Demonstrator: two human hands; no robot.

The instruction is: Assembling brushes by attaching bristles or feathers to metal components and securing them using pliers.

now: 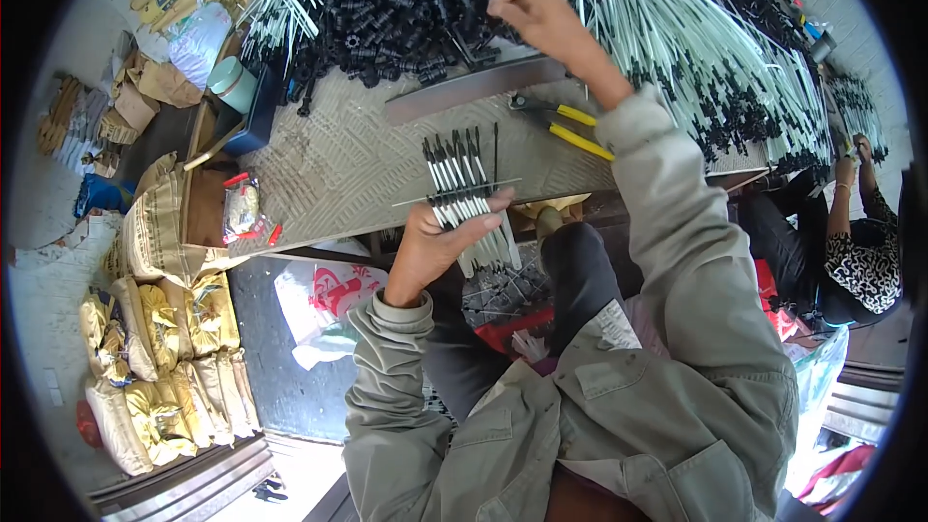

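My left hand (pixel 440 249) is closed round a bundle of white rods with black tips (pixel 456 174), held upright over the near edge of the table. A thin dark bar (pixel 469 191) runs across the rods just above my thumb. My right hand (pixel 541 17) is above the far part of the table, beside a big heap of small black plastic parts (pixel 396 10). Its fingers are curled, and whatever may be in them is hidden. Below that forearm lie yellow-handled pliers (pixel 577 130), next to a long flat metal plate (pixel 474 89).
A wide pile of white rods with black ends (pixel 696 48) covers the right of the table (pixel 329 159). On the left are a mint-green container (pixel 232 84), a small plastic packet (pixel 242 208) and filled sacks (pixel 155 358). Another person (pixel 860 251) works at the far right.
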